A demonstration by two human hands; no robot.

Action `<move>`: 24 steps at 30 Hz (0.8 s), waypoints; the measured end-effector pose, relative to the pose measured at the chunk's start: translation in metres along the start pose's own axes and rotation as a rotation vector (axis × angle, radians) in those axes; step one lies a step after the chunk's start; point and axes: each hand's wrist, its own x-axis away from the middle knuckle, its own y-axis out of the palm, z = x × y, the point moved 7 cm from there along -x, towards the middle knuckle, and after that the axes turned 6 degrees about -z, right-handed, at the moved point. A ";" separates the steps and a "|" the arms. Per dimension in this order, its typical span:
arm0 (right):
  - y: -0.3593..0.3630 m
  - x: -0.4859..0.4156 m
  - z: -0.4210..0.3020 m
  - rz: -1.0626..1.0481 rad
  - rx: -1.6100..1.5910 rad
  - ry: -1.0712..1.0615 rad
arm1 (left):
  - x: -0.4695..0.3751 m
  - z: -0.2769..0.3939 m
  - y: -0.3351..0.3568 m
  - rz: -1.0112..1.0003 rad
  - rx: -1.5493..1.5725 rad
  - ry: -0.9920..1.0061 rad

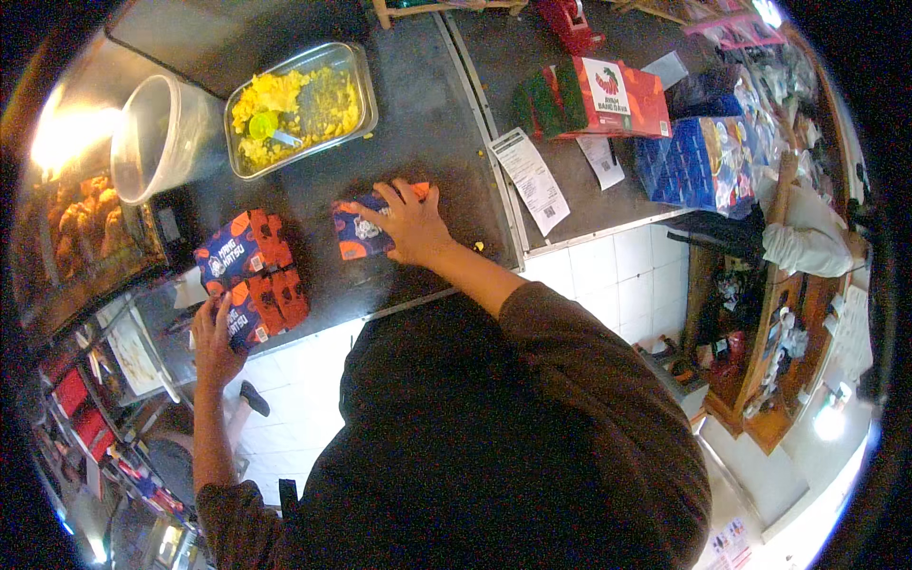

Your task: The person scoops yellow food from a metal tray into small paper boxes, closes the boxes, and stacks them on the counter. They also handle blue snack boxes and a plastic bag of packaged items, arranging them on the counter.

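My right hand [413, 231] spans a single blue-and-orange printed food carton [356, 231], fingers over its far edge and thumb across its top. This carton lies on the dark counter [420, 100] in front of me. To its left, two pairs of similar cartons sit close together, one pair behind the other. My left hand [217, 349] is against the left end of the near carton [246, 317], with its fingertips on the printed face. Its thumb is hard to make out. The far carton [228, 253] stands just beyond, touching or nearly touching the near one.
Behind the cartons are a metal tray [372, 107] of yellow crumbly food with a yellow scoop [263, 126] and a clear plastic tub [146, 142]. Rightward lie printed receipts [531, 182], a red box [627, 100], stacked blue packages [673, 164] and a red tape dispenser [566, 25].
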 end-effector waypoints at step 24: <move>-0.139 -0.082 0.103 0.828 -0.258 0.117 | -0.071 0.137 -0.007 -0.011 -0.020 0.155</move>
